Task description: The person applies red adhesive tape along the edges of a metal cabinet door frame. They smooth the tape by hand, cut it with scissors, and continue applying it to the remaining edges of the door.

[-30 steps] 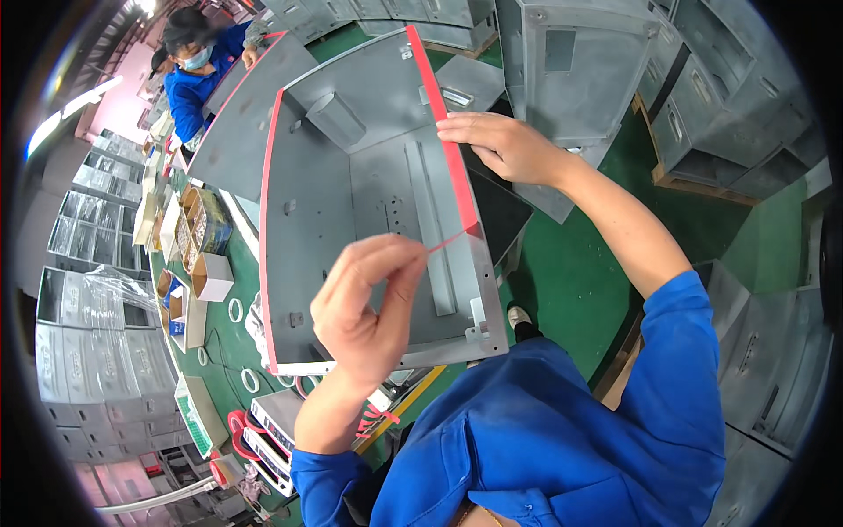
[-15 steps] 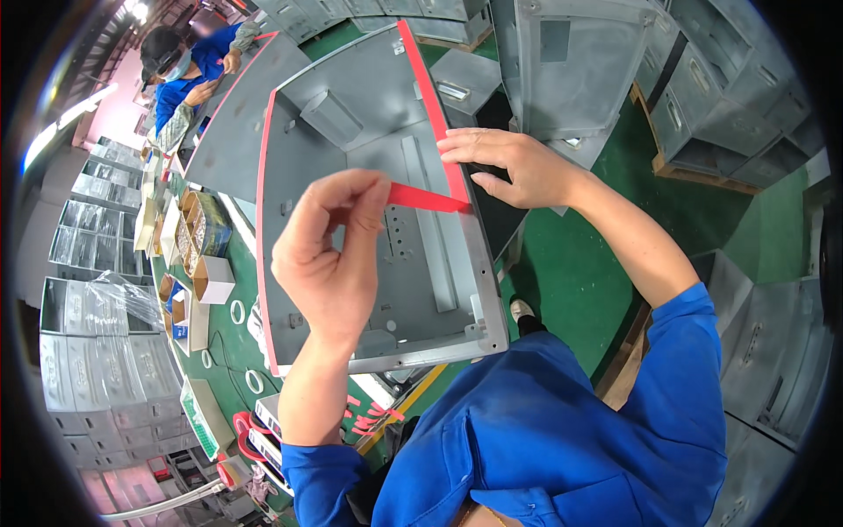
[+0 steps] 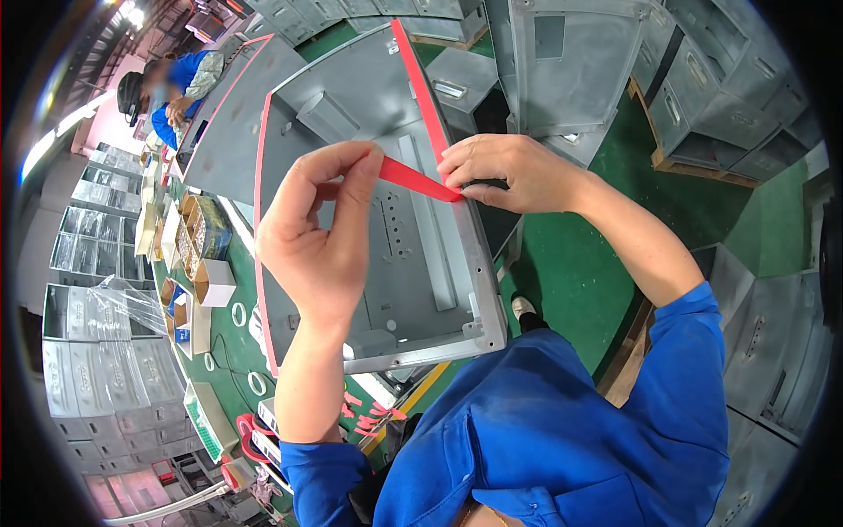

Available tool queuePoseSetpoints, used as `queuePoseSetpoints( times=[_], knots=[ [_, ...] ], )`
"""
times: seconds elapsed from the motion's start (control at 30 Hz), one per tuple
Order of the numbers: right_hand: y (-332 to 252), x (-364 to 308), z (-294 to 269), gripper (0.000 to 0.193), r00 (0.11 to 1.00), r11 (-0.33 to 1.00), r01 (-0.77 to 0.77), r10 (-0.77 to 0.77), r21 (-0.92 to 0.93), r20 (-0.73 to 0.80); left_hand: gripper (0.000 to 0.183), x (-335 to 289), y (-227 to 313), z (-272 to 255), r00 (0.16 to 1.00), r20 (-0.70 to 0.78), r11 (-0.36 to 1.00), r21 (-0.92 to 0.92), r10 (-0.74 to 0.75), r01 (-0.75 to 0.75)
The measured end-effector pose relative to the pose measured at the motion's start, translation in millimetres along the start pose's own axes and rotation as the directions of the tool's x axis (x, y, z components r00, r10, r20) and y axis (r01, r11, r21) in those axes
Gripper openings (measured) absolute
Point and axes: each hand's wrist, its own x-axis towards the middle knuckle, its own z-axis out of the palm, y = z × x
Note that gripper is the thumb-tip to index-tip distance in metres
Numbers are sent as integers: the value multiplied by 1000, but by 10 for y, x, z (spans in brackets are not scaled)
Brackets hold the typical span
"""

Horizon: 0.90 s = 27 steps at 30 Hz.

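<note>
While my left hand (image 3: 316, 233) pinches the loose end of the red tape (image 3: 408, 178) between thumb and fingertips, my right hand (image 3: 527, 174) bunches its fingers at the right rim (image 3: 479, 263) of the open grey cabinet (image 3: 430, 356), mid-scene; whether they grip tape, I can't tell. Left, the green bench (image 3: 230, 341) bears white rings (image 3: 256, 383). Far left, a co-worker (image 3: 183, 77) leans beside a grey panel (image 3: 233, 127). Right, metal cabinets (image 3: 742, 105) line the green floor (image 3: 571, 281).

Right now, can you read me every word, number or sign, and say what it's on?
There are none I can read clearly.
Flat red tape strip: no writing that I can make out.
Open grey metal cabinet: none that I can make out.
Small blue-and-white box: any print is too small and blurred.
</note>
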Motion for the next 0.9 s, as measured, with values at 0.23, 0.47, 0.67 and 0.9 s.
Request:
queuePoseSetpoints(
  times=[0.23, 0.47, 0.67, 0.9],
  knots=[
    [-127, 50, -70, 9, 999, 993, 27, -25, -116, 22, 13, -95, 83, 21, 971, 65, 973, 19, 230, -232],
    [-171, 65, -53, 8, 999, 980, 43, -43, -194, 7, 8, -143, 161, -54, 993, 106, 984, -160, -60, 76],
    [-184, 97, -55, 8, 999, 995, -34, 33, -97, -13, 15, -120, -584, 6, 905, 404, 945, 328, -131, -10],
    [-160, 62, -50, 8, 998, 996, -53, 50, -69, -41, 19, -189, -787, 250, 810, 548, 936, 129, 209, -329]
  ],
)
